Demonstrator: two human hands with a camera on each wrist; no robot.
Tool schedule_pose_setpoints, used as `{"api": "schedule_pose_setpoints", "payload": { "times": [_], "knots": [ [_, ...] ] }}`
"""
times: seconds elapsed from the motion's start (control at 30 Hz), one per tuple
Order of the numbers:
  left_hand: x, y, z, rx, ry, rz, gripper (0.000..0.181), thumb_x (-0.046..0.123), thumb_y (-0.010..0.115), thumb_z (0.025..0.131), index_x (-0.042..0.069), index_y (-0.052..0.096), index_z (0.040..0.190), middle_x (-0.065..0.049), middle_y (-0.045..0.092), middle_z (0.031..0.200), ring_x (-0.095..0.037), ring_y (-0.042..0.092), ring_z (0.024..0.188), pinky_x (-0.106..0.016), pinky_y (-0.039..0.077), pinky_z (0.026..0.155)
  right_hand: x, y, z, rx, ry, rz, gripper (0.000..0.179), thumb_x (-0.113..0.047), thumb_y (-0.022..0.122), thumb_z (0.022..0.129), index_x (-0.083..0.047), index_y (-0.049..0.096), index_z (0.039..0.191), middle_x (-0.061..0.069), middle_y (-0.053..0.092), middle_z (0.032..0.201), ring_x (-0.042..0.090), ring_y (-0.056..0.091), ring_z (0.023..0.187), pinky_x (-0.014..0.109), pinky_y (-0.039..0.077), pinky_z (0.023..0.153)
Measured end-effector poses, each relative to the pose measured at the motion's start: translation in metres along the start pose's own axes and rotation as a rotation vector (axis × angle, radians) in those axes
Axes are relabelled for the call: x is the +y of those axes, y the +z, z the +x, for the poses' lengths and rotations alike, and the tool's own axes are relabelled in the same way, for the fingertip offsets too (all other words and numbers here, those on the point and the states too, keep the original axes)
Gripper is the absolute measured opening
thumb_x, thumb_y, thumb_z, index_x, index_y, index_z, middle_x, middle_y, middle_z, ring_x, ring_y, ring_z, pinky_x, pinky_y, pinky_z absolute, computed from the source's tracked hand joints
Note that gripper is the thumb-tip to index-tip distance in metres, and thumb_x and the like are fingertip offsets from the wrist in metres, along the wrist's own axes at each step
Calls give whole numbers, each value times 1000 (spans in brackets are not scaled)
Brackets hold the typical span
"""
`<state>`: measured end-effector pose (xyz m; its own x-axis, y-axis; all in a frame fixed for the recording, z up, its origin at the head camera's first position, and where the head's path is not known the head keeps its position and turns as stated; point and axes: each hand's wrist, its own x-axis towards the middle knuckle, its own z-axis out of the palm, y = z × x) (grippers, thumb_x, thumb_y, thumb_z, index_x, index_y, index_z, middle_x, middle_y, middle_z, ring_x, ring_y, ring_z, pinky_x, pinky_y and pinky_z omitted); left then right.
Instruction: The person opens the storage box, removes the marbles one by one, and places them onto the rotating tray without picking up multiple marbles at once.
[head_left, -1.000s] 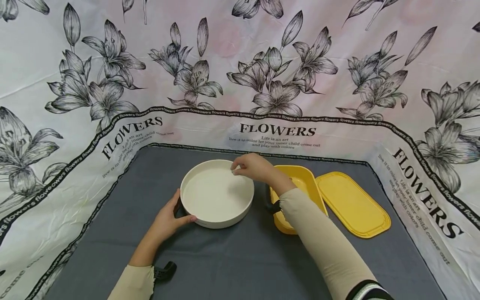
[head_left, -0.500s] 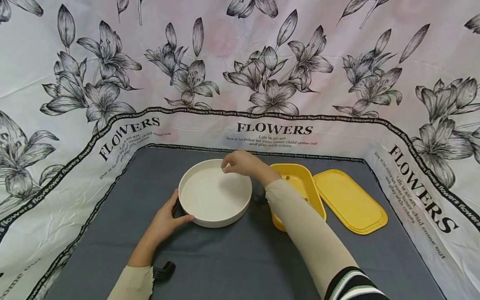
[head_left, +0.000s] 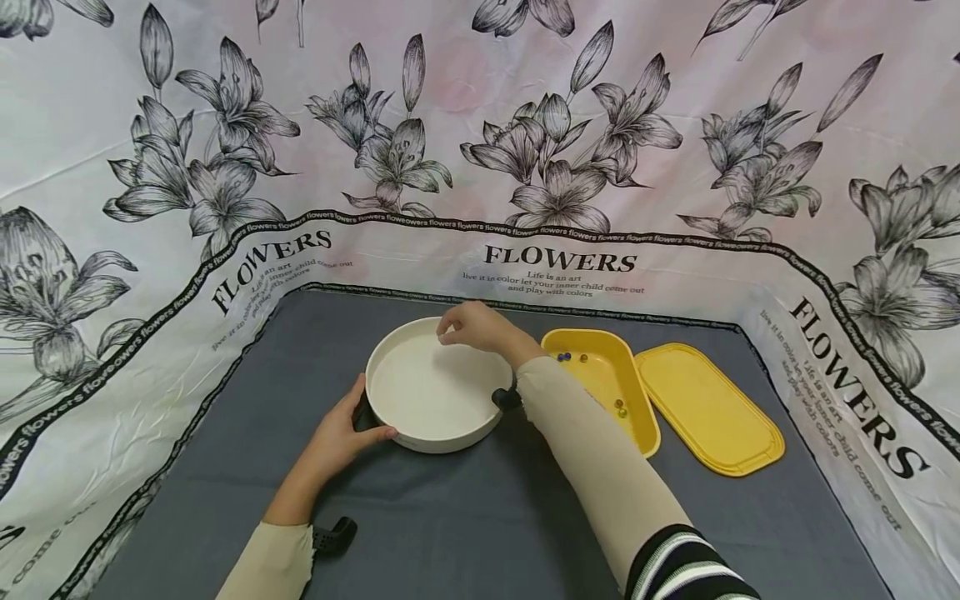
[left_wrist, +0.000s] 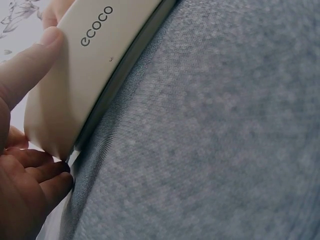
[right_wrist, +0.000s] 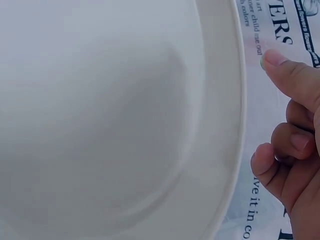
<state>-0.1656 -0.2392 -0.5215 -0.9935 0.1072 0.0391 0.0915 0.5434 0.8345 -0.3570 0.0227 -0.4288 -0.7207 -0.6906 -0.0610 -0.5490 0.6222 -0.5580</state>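
Observation:
A round cream-white dish (head_left: 435,392) with low walls sits on the grey cloth; the word "ecoco" is on its side wall (left_wrist: 95,45). My left hand (head_left: 333,437) holds it at the near left, thumb on the wall and fingers (left_wrist: 55,185) curled at the base. Over the far rim is my right hand (head_left: 476,327), fingers curled and thumb extended. A sliver of green, seemingly a small marble (right_wrist: 261,62), shows at its thumb tip, mostly hidden. Inside the dish no objects show. Several small coloured marbles (head_left: 621,408) lie in the yellow box (head_left: 600,375).
A yellow lid (head_left: 708,408) lies flat to the right of the box. The right sleeve (head_left: 600,467) crosses in front of the box and covers part of it. Behind, the flower-printed cloth (head_left: 555,267) rises beyond the grey area.
My right hand has moved a little left above the dish's far rim, and its sleeve now uncovers more of the yellow box and the marbles. The left hand keeps its hold.

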Motion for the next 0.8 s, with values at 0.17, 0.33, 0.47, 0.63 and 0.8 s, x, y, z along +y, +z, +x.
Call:
{"api": "schedule_pose_setpoints", "payload": {
  "times": [0.17, 0.33, 0.47, 0.63, 0.8],
  "knots": [
    [-1, -1, 2, 1, 7, -12, 126, 48, 86, 80, 5, 4, 165, -18, 9, 171, -38, 25, 154, -57, 29, 124, 0, 10, 10, 9, -4, -9, 25, -29, 73, 98, -15, 77, 117, -2, 67, 97, 17, 57, 88, 30, 52, 72],
    [-2, -1, 2, -5, 3, -13, 127, 50, 86, 80, 7, 3, 165, -16, 9, 171, -36, 25, 154, -57, 28, 124, -1, 20, 16, -23, 12, -34, 21, -30, 73, 97, -18, 78, 114, -2, 67, 94, 17, 56, 86, 29, 51, 70],
    [-3, 0, 2, 4, 1, -14, 126, 48, 86, 80, 6, 4, 165, -17, 10, 171, -37, 26, 154, -57, 29, 124, 1, 27, 20, -19, 15, -39, 18, -30, 75, 96, -19, 78, 110, -1, 66, 89, 16, 55, 81, 28, 48, 67],
    [-2, -1, 2, 2, 3, -19, 125, 47, 86, 80, 5, 4, 165, -16, 10, 171, -37, 27, 153, -57, 29, 124, 7, 36, 25, -29, 12, 7, 17, -30, 76, 95, -20, 78, 109, -1, 65, 89, 16, 54, 81, 28, 48, 68],
    [-1, -1, 0, 2, 9, -19, 125, 48, 86, 80, 6, 4, 165, -16, 10, 171, -37, 26, 153, -57, 30, 123, 12, 44, 28, -32, 38, 30, 17, -32, 76, 95, -24, 77, 110, -3, 66, 94, 16, 56, 86, 29, 51, 72]
  ]
}}
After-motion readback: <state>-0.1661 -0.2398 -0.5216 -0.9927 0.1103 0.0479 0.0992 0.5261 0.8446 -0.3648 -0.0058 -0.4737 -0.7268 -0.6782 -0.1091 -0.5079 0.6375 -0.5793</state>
